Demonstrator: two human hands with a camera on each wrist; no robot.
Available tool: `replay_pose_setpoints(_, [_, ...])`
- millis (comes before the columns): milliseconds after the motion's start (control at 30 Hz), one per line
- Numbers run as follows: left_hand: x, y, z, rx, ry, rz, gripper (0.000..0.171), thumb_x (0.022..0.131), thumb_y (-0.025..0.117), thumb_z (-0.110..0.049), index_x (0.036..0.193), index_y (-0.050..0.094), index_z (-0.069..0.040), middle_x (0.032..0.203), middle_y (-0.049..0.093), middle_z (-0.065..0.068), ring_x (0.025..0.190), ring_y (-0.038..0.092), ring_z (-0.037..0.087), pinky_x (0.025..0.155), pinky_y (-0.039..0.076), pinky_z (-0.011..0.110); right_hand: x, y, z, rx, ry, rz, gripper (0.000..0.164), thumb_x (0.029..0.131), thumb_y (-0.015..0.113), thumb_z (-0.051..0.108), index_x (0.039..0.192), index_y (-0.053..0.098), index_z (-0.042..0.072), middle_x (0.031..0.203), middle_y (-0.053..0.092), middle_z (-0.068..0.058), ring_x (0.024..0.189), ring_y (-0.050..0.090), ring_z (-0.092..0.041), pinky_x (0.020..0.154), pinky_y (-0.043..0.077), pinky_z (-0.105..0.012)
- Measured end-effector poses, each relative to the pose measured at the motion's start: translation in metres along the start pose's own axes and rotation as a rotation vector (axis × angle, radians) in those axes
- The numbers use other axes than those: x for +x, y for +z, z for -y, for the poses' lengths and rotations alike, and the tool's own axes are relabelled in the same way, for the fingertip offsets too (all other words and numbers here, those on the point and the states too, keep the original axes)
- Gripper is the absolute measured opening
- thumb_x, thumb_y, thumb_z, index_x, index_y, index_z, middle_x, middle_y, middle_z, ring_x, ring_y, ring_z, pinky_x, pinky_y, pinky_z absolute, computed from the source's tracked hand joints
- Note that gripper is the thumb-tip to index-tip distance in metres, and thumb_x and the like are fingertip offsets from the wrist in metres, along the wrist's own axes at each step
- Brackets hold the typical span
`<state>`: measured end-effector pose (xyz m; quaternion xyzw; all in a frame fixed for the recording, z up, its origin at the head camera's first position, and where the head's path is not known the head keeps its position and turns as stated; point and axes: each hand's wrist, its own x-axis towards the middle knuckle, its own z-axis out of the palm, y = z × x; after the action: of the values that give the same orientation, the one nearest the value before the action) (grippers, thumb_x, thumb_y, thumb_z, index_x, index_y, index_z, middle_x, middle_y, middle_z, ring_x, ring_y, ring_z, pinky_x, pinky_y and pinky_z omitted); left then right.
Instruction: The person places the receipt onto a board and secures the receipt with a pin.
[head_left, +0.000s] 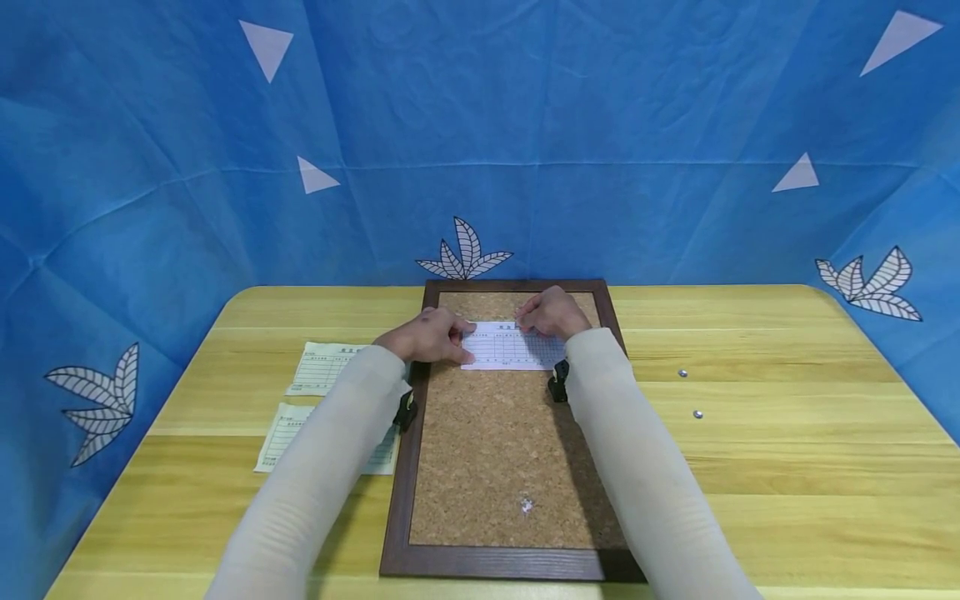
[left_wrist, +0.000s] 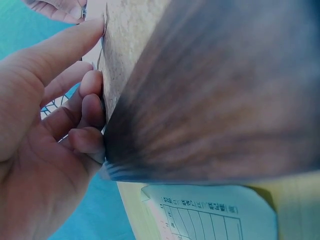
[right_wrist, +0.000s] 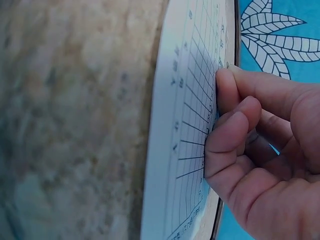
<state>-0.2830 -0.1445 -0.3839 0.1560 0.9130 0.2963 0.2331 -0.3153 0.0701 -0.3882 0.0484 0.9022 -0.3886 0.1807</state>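
A white printed form slip lies across the upper part of a framed cork board. My left hand rests at the slip's left end, thumb and forefinger stretched out and pressing its corners. At the slip's top edge, near the middle, my right hand pinches a small metallic thumbtack, mostly hidden by the fingertips. In the right wrist view, the curled fingers of that hand lie against the printed face of the slip.
Two pale green form slips lie left of the board, partly behind the left sleeve. Two silver thumbtacks sit on the wooden table to the right. A whitish spot shows low on the cork. Blue cloth hangs behind.
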Motion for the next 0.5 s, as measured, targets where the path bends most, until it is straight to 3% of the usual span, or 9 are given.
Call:
replay_pose_setpoints(200, [0.0000,-0.0003,-0.0006,0.014,0.002,0.001,0.062,0.090,0.077,-0.013,0.145,0.050,-0.006,0.088,0.053,0.006,0.076,0.043,0.016,0.064,0.035,0.025,0.0016,0.0002,-0.0014,-0.027,-0.004,-0.011,0.008,0.094,0.068,0.008,0.098,0.072,0.002,0.097,0.067,-0.008,0.080,0.052,-0.018,0.065,0.041,-0.026])
replay_pose_setpoints(500, [-0.0003,0.0006,-0.0005,0.009,0.004,-0.001,0.061,0.090,0.076,-0.012,0.145,0.050,-0.006,0.087,0.053,0.007,0.075,0.042,0.016,0.064,0.035,0.025,0.0063,0.0017,-0.0013,-0.053,0.021,-0.015,0.006,0.092,0.068,0.007,0.092,0.073,0.003,0.091,0.067,-0.007,0.077,0.053,-0.019,0.063,0.043,-0.028])
